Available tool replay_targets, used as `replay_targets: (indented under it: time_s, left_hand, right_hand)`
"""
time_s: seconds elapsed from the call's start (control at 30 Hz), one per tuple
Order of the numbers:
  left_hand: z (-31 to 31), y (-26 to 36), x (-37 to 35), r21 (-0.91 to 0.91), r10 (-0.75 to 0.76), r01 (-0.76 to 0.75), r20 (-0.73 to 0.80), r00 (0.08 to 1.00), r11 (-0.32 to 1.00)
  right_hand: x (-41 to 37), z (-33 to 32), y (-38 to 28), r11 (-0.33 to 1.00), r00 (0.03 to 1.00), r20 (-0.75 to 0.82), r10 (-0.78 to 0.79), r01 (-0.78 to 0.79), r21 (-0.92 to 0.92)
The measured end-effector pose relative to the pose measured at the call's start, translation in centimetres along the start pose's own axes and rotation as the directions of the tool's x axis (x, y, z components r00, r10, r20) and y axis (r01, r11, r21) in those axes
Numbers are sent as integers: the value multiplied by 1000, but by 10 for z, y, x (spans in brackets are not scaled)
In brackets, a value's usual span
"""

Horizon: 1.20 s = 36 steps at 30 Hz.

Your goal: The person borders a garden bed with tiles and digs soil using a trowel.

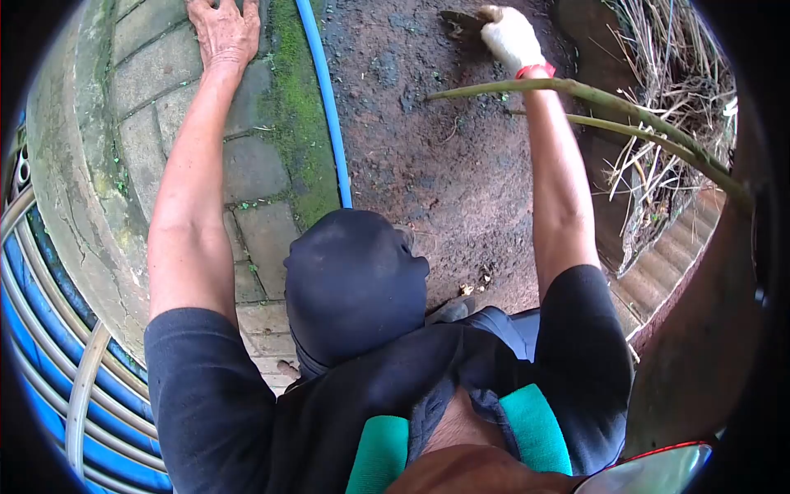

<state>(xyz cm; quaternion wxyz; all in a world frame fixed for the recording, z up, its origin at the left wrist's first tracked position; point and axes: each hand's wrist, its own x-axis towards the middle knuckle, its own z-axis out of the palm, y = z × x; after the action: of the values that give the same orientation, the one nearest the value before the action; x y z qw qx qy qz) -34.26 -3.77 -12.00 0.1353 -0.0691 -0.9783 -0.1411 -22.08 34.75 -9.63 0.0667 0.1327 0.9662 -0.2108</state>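
My bare left hand (226, 31) presses on the paving bricks (154, 33), its fingers apart and partly cut off by the top edge of the view. My right hand (508, 37) wears a white glove with a red cuff. It is closed around a dark, flat-bladed hand tool (462, 23), whose handle is hidden in the glove and whose exact kind I cannot make out. The blade lies low over the dark soil (395, 107). A green stem (559, 85) crosses over my right wrist.
A blue hose (327, 99) runs along the mossy strip (288, 107) between bricks and soil. Dry stalks (658, 107) heap at right beside a corrugated sheet (671, 251). Metal bars (82, 387) stand at left. My dark-clothed knee (354, 280) is raised in the middle.
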Motion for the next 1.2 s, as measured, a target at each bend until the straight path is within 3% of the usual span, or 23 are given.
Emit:
replay_targets:
  time_s: [0.03,0.07,0.1,0.23,0.3,0.37,0.4,0.5,0.57,0.63,0.67,0.7,0.77,0.8,0.83,0.87,0.97,1.03,1.1,1.13,1.17,1.2]
  left_hand:
    - [-2,3,-1,1,-13,13,13,1000,1000]
    - [-5,5,-1,5,-27,27,23,999,1000]
    - [-8,7,0,9,-37,37,33,999,999]
    - [3,-4,-3,24,54,-52,-76,996,998]
    - [-4,4,-4,37,5,-4,-13,1000,999]
    - [-4,6,-3,83,-17,20,-38,999,996]
    - [-5,5,-1,36,-50,49,15,999,998]
    - [4,2,-2,70,-31,33,-31,999,997]
    - [6,-2,-2,111,-9,14,-46,999,994]
    - [1,2,-1,102,-11,12,-10,1000,995]
    - [0,3,-2,78,-14,16,-19,1000,997]
    - [-1,3,-2,77,-2,5,-28,1000,997]
    - [2,0,-2,76,15,-11,-50,999,997]
    - [5,-4,-2,84,27,-21,-64,998,996]
    - [9,-8,-3,89,43,-36,-75,996,995]
    - [11,-9,-2,94,61,-53,-90,994,994]
    - [-1,2,-3,80,16,-13,-32,999,997]
    - [5,0,3,92,27,-21,-68,997,996]
    - [11,-4,-3,88,36,-31,-67,997,996]
    - [13,-7,-4,73,41,-37,-63,997,997]
    - [11,-8,-2,61,48,-44,-70,996,997]
    - [3,0,-3,68,8,-6,-35,999,998]
  right_hand:
    - [-13,13,11,999,998,-54,-18,16,-33]
    - [-28,8,-2,998,999,40,38,-35,-52]
    - [-41,20,6,989,990,113,86,-98,107]
    - [-105,43,-2,989,1000,-18,1,-3,-148]
    - [-122,23,-29,963,996,94,-6,30,-266]
    - [-119,21,-32,960,995,103,19,10,-280]
    - [-114,19,-29,969,991,131,14,19,-247]
    - [-69,20,1,992,971,235,47,-17,-127]
    - [-48,5,1,980,996,-22,86,-81,184]
    - [-44,0,-25,927,898,-230,374,-369,67]
    - [-51,-3,-35,901,879,-200,432,-430,58]
    - [-55,9,-25,896,888,-171,426,-441,-56]
    - [-84,37,-5,910,953,-198,230,-282,-303]
    - [-96,51,4,887,951,-160,263,-304,-346]
    - [-115,48,-1,899,982,-140,124,-171,-403]
    - [-138,47,-7,938,996,-89,24,-53,-344]
    - [-211,35,-18,947,993,92,73,-41,-318]
    - [-222,8,-18,966,912,356,204,-127,-226]
    - [-200,-15,-34,936,913,215,347,-324,-136]
    - [-184,-14,-30,946,945,46,323,-323,1]
    - [-162,-24,-41,910,914,5,406,-405,93]
    - [-137,-4,-21,919,911,-125,392,-381,104]
